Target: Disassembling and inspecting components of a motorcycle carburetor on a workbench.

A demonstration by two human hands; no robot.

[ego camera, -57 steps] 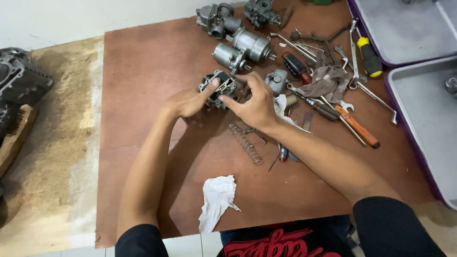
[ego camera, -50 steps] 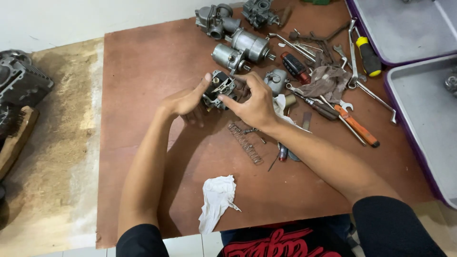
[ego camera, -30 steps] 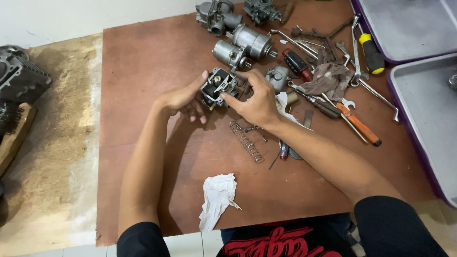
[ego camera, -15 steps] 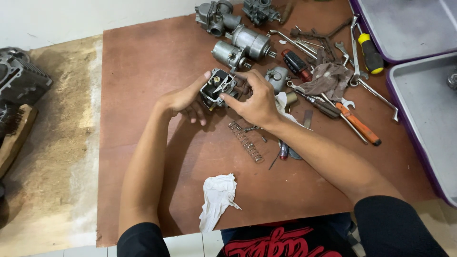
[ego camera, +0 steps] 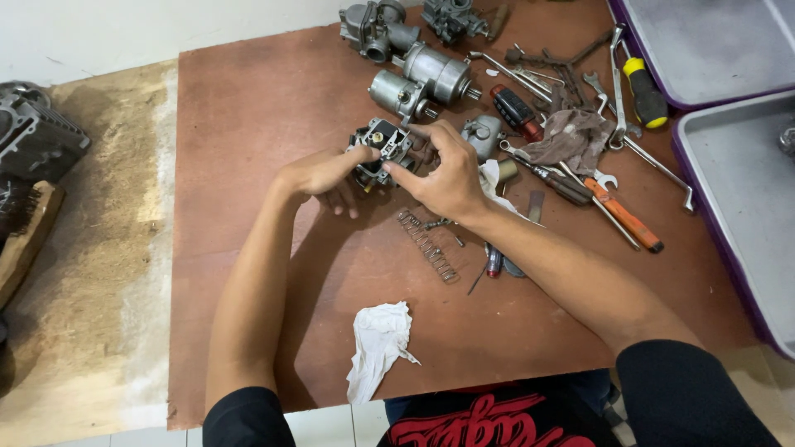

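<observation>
Brown board [ego camera: 273, 108], both hands, left hand [ego camera: 325, 172], right hand [ego camera: 447, 170], grip grasping carburetor [ego camera: 378, 147], grey tray [ego camera: 749, 199] holding metal part [ego camera: 787, 139]

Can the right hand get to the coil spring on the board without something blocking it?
Probably yes. The coil spring lies bare on the board just below the right hand, nothing over it, but that hand grips the carburetor.

Two hands counted at one carburetor [ego camera: 378, 151], two grey trays [ego camera: 719, 51] right of it, one white rag [ego camera: 377, 346] and one spring [ego camera: 427, 246] below it
</observation>
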